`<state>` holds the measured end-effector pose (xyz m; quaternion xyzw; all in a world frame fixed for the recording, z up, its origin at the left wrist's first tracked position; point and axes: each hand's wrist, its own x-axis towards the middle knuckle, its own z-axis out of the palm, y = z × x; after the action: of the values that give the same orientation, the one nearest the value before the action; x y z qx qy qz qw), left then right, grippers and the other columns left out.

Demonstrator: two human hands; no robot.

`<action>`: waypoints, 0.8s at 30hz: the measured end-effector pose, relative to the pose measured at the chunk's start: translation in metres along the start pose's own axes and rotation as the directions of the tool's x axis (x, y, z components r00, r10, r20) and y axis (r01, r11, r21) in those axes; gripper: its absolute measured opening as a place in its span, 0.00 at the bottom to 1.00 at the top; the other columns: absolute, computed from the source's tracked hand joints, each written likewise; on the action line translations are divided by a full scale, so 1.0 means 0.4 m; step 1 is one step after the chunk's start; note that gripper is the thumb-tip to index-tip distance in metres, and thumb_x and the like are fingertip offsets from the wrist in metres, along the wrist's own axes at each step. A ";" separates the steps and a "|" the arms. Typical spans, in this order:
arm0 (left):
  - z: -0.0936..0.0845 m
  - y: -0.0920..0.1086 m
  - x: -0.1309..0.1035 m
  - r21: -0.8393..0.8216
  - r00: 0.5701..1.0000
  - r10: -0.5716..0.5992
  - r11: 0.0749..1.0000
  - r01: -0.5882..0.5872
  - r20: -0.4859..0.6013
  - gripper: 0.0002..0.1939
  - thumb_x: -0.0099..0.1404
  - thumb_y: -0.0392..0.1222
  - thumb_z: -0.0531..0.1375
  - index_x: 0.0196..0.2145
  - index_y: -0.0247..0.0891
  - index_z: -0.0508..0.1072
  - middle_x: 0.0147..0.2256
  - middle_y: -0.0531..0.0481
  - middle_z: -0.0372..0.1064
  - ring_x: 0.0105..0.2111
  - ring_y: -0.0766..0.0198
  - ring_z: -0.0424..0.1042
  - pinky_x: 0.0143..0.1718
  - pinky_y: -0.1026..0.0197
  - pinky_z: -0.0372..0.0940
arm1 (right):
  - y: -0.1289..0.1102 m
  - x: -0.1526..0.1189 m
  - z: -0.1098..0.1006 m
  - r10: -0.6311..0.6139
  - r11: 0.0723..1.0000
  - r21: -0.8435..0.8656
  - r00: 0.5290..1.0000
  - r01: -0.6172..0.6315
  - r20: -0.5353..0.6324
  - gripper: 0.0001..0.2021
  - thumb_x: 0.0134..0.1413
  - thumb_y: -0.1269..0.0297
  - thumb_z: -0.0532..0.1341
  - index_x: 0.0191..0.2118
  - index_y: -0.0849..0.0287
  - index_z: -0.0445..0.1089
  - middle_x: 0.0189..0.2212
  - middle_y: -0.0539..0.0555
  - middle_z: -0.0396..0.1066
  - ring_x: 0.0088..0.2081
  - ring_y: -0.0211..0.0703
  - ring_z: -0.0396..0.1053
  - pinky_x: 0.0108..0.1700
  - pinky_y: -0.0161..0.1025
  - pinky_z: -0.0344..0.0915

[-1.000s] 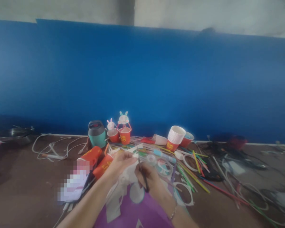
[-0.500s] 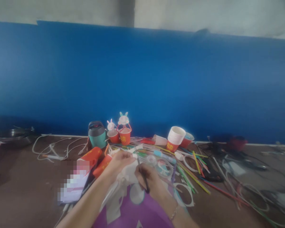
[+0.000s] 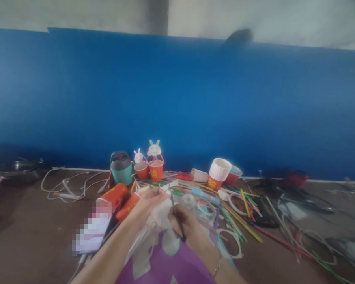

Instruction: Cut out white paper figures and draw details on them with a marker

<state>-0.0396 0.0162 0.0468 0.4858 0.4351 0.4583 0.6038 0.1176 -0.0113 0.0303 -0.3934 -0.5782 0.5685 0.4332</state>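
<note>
My right hand [image 3: 185, 221] is closed around a pair of dark scissors [image 3: 174, 213], with the blades pointing away from me. My left hand [image 3: 151, 199] pinches a piece of white paper [image 3: 163, 215], held just left of the blades. Whether the blades touch the paper is too blurred to tell. Beneath both hands lies a purple sheet [image 3: 165, 265] with white paper scraps and a pale round disc [image 3: 170, 241] on it. Beyond the left hand stand two red paper cups, one of them a cup [image 3: 156, 172] with a handle and a rabbit figure [image 3: 154, 150] above it.
A stack of paper cups [image 3: 220, 171] stands at the back right. Coloured strips [image 3: 245, 227], tape rolls and a paper ring [image 3: 239, 248] clutter the right. Left are a teal-grey container [image 3: 121, 169], an orange cup [image 3: 114, 195], a phone [image 3: 93, 234] and white cables [image 3: 84, 189]. A blue partition [image 3: 177, 94] rises behind.
Both hands hold nearly the same pose, with the scissors and paper almost unmoved. The view has shifted very slightly. A dark shape above the partition has moved left and grown larger.
</note>
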 end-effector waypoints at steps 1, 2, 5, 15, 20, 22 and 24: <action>0.003 -0.003 0.001 -0.009 1.000 0.000 1.000 0.000 0.007 0.13 0.66 0.46 0.57 0.45 0.35 0.70 0.42 0.47 0.69 0.36 0.61 0.71 0.36 0.56 0.70 | -0.003 -0.001 0.001 -0.001 1.000 -0.006 1.000 0.001 -0.005 0.15 0.47 0.55 0.63 0.23 0.58 0.61 0.12 0.40 0.53 0.12 0.27 0.50 0.14 0.28 0.49; 0.006 -0.006 0.003 -0.017 1.000 0.001 1.000 -0.001 0.012 0.14 0.66 0.45 0.57 0.45 0.35 0.70 0.42 0.47 0.69 0.37 0.61 0.71 0.36 0.56 0.70 | -0.007 -0.002 0.001 -0.002 1.000 -0.012 1.000 0.002 -0.010 0.15 0.47 0.54 0.63 0.23 0.58 0.60 0.12 0.40 0.54 0.12 0.28 0.51 0.14 0.28 0.49; 0.012 -0.011 0.005 -0.034 1.000 0.004 0.999 -0.003 0.022 0.14 0.66 0.45 0.58 0.45 0.34 0.69 0.42 0.47 0.69 0.37 0.61 0.71 0.36 0.55 0.70 | -0.021 -0.005 0.002 0.004 0.999 -0.032 1.000 -0.005 -0.007 0.15 0.46 0.54 0.64 0.23 0.58 0.61 0.12 0.40 0.55 0.12 0.28 0.52 0.15 0.28 0.51; 0.003 -0.006 -0.001 -0.021 0.998 -0.029 0.999 0.031 0.064 0.13 0.66 0.45 0.58 0.43 0.34 0.70 0.38 0.49 0.70 0.33 0.63 0.71 0.33 0.58 0.70 | -0.037 -0.010 0.003 0.005 0.998 -0.056 1.000 -0.005 -0.004 0.14 0.47 0.54 0.64 0.24 0.58 0.62 0.12 0.41 0.55 0.13 0.29 0.53 0.16 0.28 0.52; -0.002 -0.004 -0.002 -0.018 0.998 -0.031 0.999 0.033 0.061 0.12 0.66 0.45 0.58 0.42 0.34 0.70 0.38 0.49 0.70 0.33 0.63 0.71 0.33 0.58 0.70 | -0.038 -0.011 0.004 -0.008 1.000 -0.008 1.000 0.008 0.021 0.15 0.46 0.55 0.64 0.23 0.58 0.61 0.12 0.40 0.53 0.12 0.27 0.49 0.15 0.28 0.49; -0.001 -0.004 -0.001 -0.022 0.998 -0.032 0.999 0.034 0.059 0.13 0.66 0.45 0.58 0.43 0.34 0.70 0.39 0.49 0.70 0.34 0.62 0.71 0.34 0.57 0.70 | -0.037 -0.011 0.003 -0.011 1.000 -0.019 1.000 0.011 0.019 0.15 0.46 0.55 0.64 0.23 0.58 0.60 0.13 0.40 0.54 0.13 0.27 0.50 0.15 0.28 0.49; -0.002 -0.002 0.000 -0.032 0.998 -0.032 0.999 0.034 0.047 0.14 0.66 0.46 0.58 0.45 0.34 0.70 0.42 0.47 0.69 0.38 0.59 0.71 0.37 0.55 0.70 | -0.032 -0.009 0.003 -0.009 0.999 -0.043 1.000 0.009 0.017 0.14 0.46 0.56 0.64 0.24 0.58 0.60 0.13 0.41 0.55 0.13 0.28 0.52 0.15 0.28 0.50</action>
<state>-0.0401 0.0162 0.0460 0.4792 0.4212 0.4438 0.6293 0.1182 -0.0156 0.0428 -0.3953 -0.5956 0.5573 0.4223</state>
